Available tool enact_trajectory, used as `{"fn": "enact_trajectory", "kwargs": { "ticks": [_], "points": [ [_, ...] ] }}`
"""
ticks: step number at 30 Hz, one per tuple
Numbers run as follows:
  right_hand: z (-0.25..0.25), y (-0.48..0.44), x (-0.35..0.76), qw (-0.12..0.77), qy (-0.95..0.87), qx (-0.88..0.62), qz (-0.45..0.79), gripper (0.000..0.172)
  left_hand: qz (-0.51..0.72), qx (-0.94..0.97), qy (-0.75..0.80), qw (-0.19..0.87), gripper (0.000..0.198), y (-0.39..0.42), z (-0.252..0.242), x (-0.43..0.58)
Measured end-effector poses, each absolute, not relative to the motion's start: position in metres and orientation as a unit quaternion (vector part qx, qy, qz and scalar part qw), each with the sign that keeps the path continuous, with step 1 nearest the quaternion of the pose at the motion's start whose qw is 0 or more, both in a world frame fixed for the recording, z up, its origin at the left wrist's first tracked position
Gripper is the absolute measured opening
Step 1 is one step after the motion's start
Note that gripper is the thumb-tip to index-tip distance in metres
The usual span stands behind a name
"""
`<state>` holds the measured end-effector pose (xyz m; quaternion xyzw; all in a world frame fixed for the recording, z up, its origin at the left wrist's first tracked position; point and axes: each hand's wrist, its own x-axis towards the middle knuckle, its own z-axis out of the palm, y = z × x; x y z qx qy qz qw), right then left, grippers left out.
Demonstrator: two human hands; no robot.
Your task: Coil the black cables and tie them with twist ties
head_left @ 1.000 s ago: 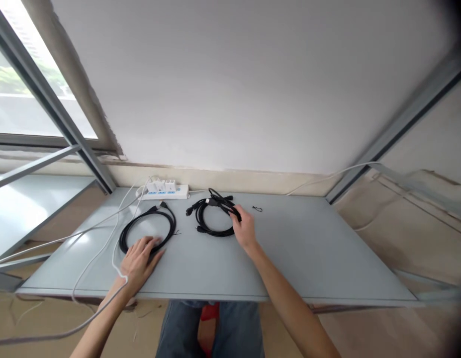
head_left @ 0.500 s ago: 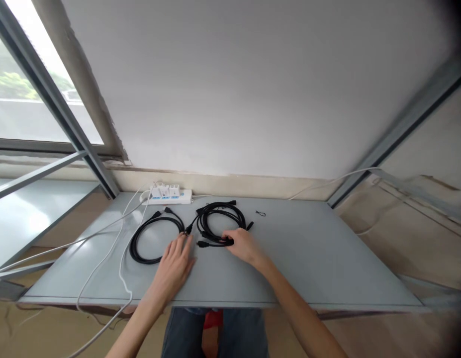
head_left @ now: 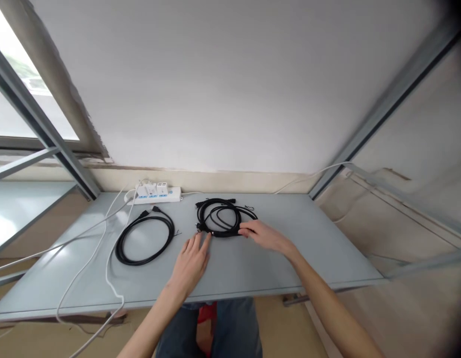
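A coiled black cable (head_left: 220, 233) lies near the middle of the table, its plugs showing at the back and left of the coil. My left hand (head_left: 190, 259) rests at its front left, fingers stretched out and fingertips against the coil and a plug. At the coil's right side, my right hand (head_left: 266, 236) has its fingers closed on the cable, where a looser loop bulges out; the fingertips partly hide it. To the left, a second coiled black cable (head_left: 169, 243) lies flat with two plugs at its back. A thin black tie (head_left: 249, 207) lies behind the loose loop.
A white power strip (head_left: 174, 195) with adapters stands at the back left of the grey table (head_left: 290, 268). White cords (head_left: 107, 268) cross the table's left side and hang over the front edge. Metal posts (head_left: 349, 149) rise at both sides before a wall.
My left hand has moved from between the coils to the front of the right one. My right hand has shifted right and slightly back, and a loop now spreads out on that side.
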<state>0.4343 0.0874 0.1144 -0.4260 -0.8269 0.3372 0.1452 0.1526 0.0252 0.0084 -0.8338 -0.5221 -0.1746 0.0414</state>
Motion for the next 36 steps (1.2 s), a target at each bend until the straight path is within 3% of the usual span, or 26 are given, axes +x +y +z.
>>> {"fn": "enact_trajectory", "kwargs": {
  "ticks": [9, 17, 28, 36],
  "points": [
    [0.124, 0.093, 0.477, 0.453, -0.664, -0.469, 0.366, 0.062, -0.188, -0.877, -0.439, 0.056, 0.046, 0.058, 0.02, 0.183],
    [0.15, 0.092, 0.46, 0.588, -0.595, -0.389, 0.386, 0.061, -0.12, -0.918, -0.377, 0.019, 0.015, 0.069, 0.03, 0.211],
    [0.117, 0.109, 0.375, 0.584, -0.586, -0.351, 0.438, 0.061, -0.133, -0.901, -0.407, -0.063, 0.027, 0.088, 0.034, 0.257],
    [0.102, 0.136, 0.379, 0.544, -0.662, -0.421, 0.299, 0.056, -0.353, -0.844, -0.355, -0.193, 0.049, 0.103, 0.051, 0.196]
  ]
}}
